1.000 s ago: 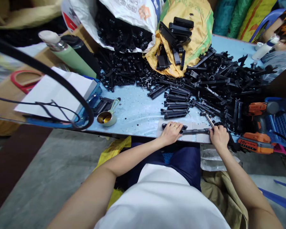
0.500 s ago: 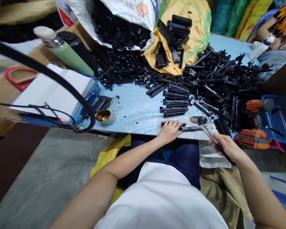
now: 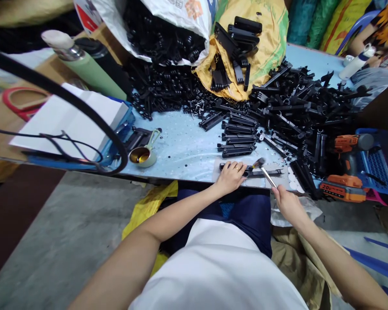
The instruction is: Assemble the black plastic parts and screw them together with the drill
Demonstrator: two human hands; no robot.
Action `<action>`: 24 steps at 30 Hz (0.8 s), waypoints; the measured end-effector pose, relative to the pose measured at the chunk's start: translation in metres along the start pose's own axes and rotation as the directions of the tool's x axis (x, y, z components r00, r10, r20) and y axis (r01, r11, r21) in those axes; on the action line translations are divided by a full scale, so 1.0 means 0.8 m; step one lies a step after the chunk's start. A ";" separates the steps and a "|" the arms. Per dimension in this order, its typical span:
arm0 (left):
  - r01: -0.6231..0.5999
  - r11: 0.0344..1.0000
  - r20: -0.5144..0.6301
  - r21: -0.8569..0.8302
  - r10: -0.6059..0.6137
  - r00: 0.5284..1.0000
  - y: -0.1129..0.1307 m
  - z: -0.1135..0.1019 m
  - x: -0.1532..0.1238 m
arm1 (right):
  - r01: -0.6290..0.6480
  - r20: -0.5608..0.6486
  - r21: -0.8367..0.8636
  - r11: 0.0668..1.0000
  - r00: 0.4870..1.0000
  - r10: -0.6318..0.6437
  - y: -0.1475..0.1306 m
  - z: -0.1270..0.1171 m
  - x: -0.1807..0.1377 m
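Note:
My right hand [image 3: 287, 202] is closed round the handle of a hammer [image 3: 267, 176] with a metal shaft. Its head is over the table's front edge, just right of my left hand [image 3: 231, 176]. Those left fingers, one with a ring, press on a long black plastic part [image 3: 265, 173] that lies on a pale board [image 3: 274, 183]. Most of the part's left end is hidden under the hand. Whether the hammer head touches the part I cannot tell. Beyond it lies a row of similar black parts [image 3: 237, 140], side by side.
Loose black parts [image 3: 297, 103] are heaped behind, below a white sack [image 3: 161, 13] and a yellow sack [image 3: 271, 38]. An orange cordless drill [image 3: 345, 168] and blue basket [image 3: 380, 159] stand right. Left are a metal cup [image 3: 144, 157], green flask [image 3: 93, 73] and black cable [image 3: 93, 116].
My right hand has swung the hammer leftward, bringing its head close to my left hand. My left hand stays on the black part.

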State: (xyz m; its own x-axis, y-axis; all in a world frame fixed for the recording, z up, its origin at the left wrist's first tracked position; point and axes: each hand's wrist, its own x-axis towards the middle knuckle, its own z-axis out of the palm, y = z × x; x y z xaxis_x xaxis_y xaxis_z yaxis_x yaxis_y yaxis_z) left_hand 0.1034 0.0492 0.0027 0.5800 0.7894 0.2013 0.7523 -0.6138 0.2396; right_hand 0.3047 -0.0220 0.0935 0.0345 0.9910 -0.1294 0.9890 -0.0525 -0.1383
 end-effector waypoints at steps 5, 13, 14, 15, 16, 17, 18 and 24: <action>-0.007 1.000 0.017 0.019 0.007 1.000 0.001 -0.001 0.002 | 0.013 -0.008 -0.186 0.982 1.000 -0.015 0.021 0.010 0.016; -0.172 0.970 0.083 0.170 0.160 0.984 -0.016 -0.008 -0.001 | 0.194 -0.177 -0.347 0.918 0.947 -0.267 0.039 0.023 0.089; -0.192 0.965 0.102 0.181 0.176 0.979 -0.019 -0.009 0.003 | 0.323 -0.119 -0.344 0.882 0.916 -0.382 0.034 0.032 0.099; -0.203 0.961 0.118 0.187 0.183 0.976 -0.022 -0.011 0.008 | 0.426 -0.047 -0.333 0.841 0.883 -0.466 0.029 0.041 0.108; -0.204 0.961 0.131 0.188 0.182 0.975 -0.025 -0.012 0.013 | 0.493 0.022 -0.319 0.809 0.858 -0.514 0.023 0.048 0.116; -0.196 0.963 0.143 0.184 0.172 0.975 -0.027 -0.013 0.019 | 0.531 0.078 -0.304 0.791 0.841 -0.535 0.018 0.053 0.123; -0.181 0.968 0.150 0.175 0.156 0.976 -0.030 -0.015 0.023 | 0.553 0.111 -0.287 0.782 0.830 -0.546 0.015 0.055 0.127; -0.297 0.943 -0.083 -0.148 0.287 0.954 -0.021 -0.057 -0.005 | 0.824 -0.034 0.040 0.565 0.566 -0.824 0.007 0.001 0.084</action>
State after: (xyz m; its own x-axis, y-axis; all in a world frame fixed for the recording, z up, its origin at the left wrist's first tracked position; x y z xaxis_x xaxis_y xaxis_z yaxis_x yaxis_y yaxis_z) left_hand 0.0744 0.0559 0.0412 0.7437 0.5758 0.3396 0.4910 -0.8153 0.3070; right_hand 0.3123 0.0446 0.0834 -0.7901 0.6084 0.0740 0.5814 0.7823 -0.2236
